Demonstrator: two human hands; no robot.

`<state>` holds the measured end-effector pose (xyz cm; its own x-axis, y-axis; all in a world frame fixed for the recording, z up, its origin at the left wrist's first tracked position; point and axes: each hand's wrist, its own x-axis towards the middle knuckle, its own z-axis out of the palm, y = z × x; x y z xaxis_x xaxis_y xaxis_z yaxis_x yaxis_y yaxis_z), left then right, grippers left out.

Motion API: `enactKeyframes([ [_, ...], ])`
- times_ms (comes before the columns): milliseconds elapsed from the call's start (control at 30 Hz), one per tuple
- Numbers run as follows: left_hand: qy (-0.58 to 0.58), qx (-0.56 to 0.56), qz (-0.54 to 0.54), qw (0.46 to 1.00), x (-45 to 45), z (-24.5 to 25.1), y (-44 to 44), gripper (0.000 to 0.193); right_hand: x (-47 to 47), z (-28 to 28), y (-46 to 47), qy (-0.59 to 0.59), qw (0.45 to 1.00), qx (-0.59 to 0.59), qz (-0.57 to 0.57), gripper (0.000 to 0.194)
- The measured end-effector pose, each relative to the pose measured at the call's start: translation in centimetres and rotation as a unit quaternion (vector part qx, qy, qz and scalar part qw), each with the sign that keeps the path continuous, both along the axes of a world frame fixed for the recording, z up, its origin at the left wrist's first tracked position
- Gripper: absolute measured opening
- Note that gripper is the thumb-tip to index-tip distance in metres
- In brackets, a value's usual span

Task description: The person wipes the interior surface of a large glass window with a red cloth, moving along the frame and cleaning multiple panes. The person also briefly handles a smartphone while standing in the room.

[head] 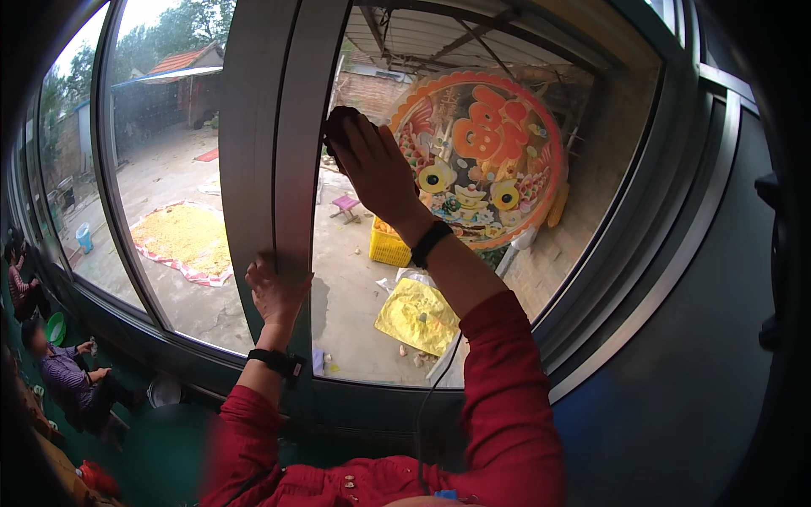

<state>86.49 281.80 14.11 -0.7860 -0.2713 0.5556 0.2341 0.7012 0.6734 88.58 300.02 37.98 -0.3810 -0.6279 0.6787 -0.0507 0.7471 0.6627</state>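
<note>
My right hand [380, 171] lies flat over a dark cloth [342, 123], pressing it on the window pane [355, 266] near its left edge. Most of the cloth is under the palm and fingers. Lower and to the left, my left hand [279, 291] grips the metal window frame [294, 158] between two panes, fingers bent and thumb at its right edge. Right of my right hand, a round decal [500, 158] with orange writing and fish covers much of the glass. Both wrists wear black bands.
A person in a checked shirt [70, 380] sits indoors at the lower left, near a metal basin [165, 391] and a green basin [56, 328]. Another person [24, 285] is beyond. Outside are yellow grain [184, 237] on a sheet, a yellow crate [389, 247] and a purple stool [346, 203]. A cable [419, 418] hangs before me.
</note>
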Motion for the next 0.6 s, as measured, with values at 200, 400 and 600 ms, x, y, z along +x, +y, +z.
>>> enactKeyframes([
  [200,-0.024,0.000,0.006,1.000,-0.1,-0.6,0.3,0.114,6.4,4.8,13.9,0.298,0.936,-0.181,-0.036,0.045],
  [400,0.100,-0.043,-0.004,0.994,-0.9,-1.7,0.0,0.113,15.5,1.5,30.1,0.409,0.835,-0.304,-0.208,0.043],
  [600,0.072,-0.021,-0.004,0.997,-1.8,-2.1,0.5,0.112,15.7,-12.7,32.7,0.313,0.859,-0.403,-0.042,0.044],
])
